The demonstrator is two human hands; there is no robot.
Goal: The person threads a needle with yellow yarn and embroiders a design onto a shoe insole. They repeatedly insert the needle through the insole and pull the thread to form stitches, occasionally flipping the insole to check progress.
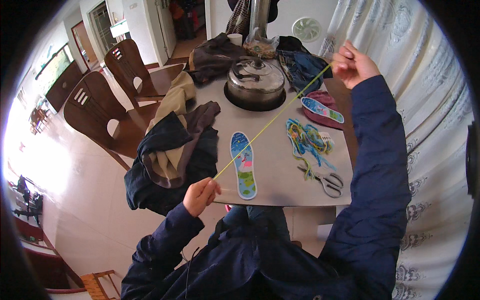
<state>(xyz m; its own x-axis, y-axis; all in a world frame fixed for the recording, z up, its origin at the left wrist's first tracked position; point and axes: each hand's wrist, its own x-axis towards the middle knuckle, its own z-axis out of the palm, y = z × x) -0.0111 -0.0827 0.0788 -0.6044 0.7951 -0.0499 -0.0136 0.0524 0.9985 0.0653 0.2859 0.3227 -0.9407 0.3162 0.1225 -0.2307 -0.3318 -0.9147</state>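
Note:
A yellow-green thread [272, 119] is stretched taut on a slant above the table. My left hand [201, 195] pinches its lower end by the table's front edge. High on the right, my right hand [353, 64] grips the other end, in front of the curtain. Beneath the thread lies a patterned insole [246, 183] with a blue and green picture. A second insole [322, 109] rests on a maroon cloth [324, 98] at the right. Nearer me are a tangle of coloured threads [309, 138] and a pair of scissors [330, 184] with grey handles.
A lidded steel pot [256, 83] stands mid-table, with a bag of food [260, 47] behind it. Dark clothes [172, 161] hang over the left edge, beside wooden chairs [93, 108]. Jeans [302, 69] lie at the back right. A patterned curtain [423, 131] borders the right side.

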